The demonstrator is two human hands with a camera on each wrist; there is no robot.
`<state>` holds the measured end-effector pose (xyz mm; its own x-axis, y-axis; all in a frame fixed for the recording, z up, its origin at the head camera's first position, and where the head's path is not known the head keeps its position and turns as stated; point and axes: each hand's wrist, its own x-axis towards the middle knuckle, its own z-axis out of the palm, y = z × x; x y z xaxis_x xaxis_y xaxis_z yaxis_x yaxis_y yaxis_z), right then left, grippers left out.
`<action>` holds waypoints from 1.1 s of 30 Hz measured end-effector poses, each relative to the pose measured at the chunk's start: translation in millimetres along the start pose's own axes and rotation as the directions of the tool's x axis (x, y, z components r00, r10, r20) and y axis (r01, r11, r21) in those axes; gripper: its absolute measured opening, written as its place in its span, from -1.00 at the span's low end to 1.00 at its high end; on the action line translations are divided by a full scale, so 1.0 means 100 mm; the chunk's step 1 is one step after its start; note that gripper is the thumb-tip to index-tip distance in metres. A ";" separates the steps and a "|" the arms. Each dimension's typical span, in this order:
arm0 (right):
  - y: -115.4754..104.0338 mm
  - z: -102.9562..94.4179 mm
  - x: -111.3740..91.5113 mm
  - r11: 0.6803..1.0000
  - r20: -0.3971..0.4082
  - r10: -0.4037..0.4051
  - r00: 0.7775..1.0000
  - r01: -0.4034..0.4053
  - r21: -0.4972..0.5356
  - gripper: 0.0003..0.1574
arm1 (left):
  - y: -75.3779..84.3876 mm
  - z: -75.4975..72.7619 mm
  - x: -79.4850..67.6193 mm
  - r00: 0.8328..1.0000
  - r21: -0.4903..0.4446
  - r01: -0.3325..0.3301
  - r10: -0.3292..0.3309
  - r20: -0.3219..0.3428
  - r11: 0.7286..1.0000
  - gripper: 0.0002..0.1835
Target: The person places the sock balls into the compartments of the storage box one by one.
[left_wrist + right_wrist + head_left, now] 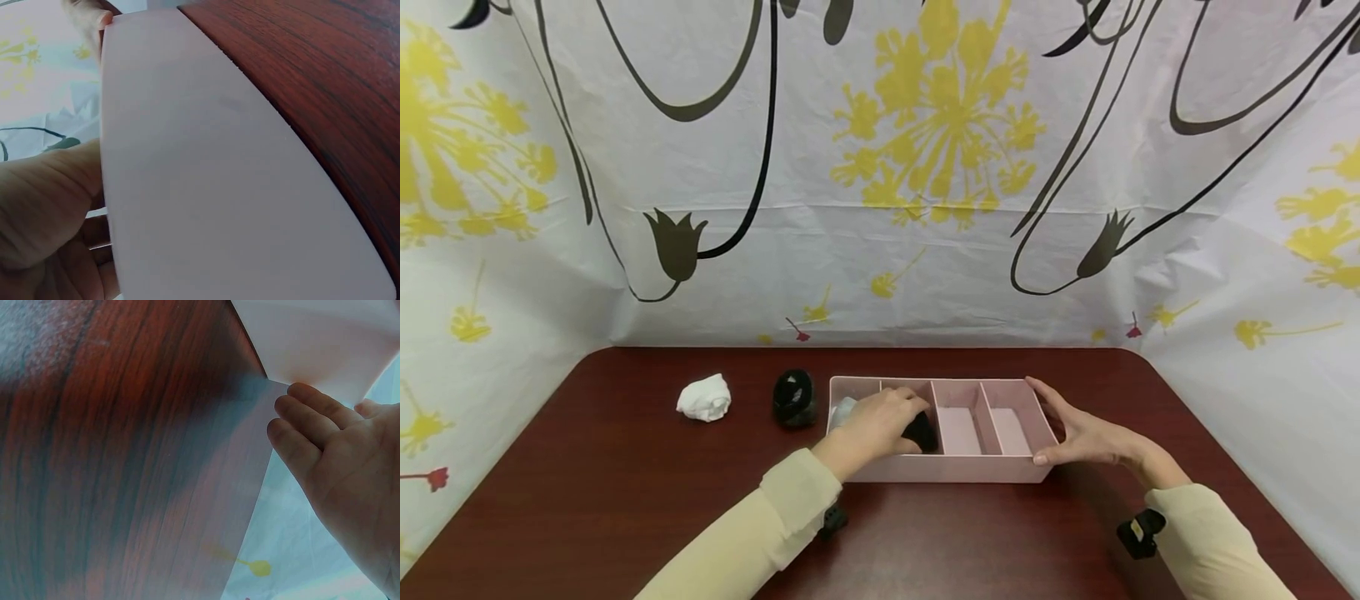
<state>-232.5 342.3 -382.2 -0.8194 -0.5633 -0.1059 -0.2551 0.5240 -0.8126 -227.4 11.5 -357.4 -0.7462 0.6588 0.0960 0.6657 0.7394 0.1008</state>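
Note:
A pink box (pixel 940 468) with several compartments stands on the table. My left hand (pixel 880 421) reaches into its second compartment from the left, with a black soft-looking bundle (pixel 921 432) between fingers and thumb. A pale bluish-grey item (pixel 842 411) lies in the leftmost compartment, partly behind that hand. At the box's right end, my right hand (pixel 1078 433) holds it with thumb at the front corner and a finger at the back corner. The right wrist view shows other fingers (pixel 312 419) straight against the end wall. The box's front wall (pixel 206 156) hides the black bundle from the left wrist view.
Left of the box is a glossy black rounded item (pixel 793 398); farther left lies a crumpled white bundle (pixel 703 398). The dark red wooden table (pixel 587 500) ends at a white sheet (pixel 760 183) with printed flowers, hung behind and along the sides.

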 end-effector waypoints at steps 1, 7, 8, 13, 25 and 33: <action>0.00 0.00 0.00 1.000 0.001 -0.002 1.000 0.002 0.000 0.38 | -0.01 -0.02 -0.02 1.000 -0.008 0.006 -0.006 -0.006 1.000 -0.42; 0.02 0.00 0.00 1.000 0.001 -0.008 1.000 0.008 -0.002 0.39 | -0.05 -0.09 -0.21 0.996 -0.151 0.023 -0.036 -0.080 0.988 -0.29; 0.03 -0.01 0.00 1.000 -0.001 -0.003 1.000 0.003 -0.004 0.39 | -0.06 -0.09 -0.24 0.994 -0.186 0.007 -0.027 -0.104 0.983 -0.26; 0.02 -0.01 0.00 1.000 0.001 0.001 1.000 -0.001 -0.007 0.39 | -0.07 -0.14 -0.41 0.985 -0.307 -0.057 0.003 -0.173 0.950 -0.11; 0.01 0.00 -0.01 0.999 0.012 -0.038 0.999 0.038 0.026 0.37 | -0.44 -0.23 -0.75 0.951 -0.381 -0.080 -0.044 -0.307 0.921 -0.07; 0.00 0.01 -0.01 0.999 0.013 -0.048 0.999 0.048 0.017 0.37 | -0.87 -0.17 -0.92 0.941 -0.396 0.043 -0.170 -0.291 0.917 -0.11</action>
<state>-231.7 342.2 -382.4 -0.7996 -0.5959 -0.0743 -0.2849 0.4853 -0.8266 -216.6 -115.8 -358.0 -0.8143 0.4539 0.3619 0.5803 0.6513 0.4889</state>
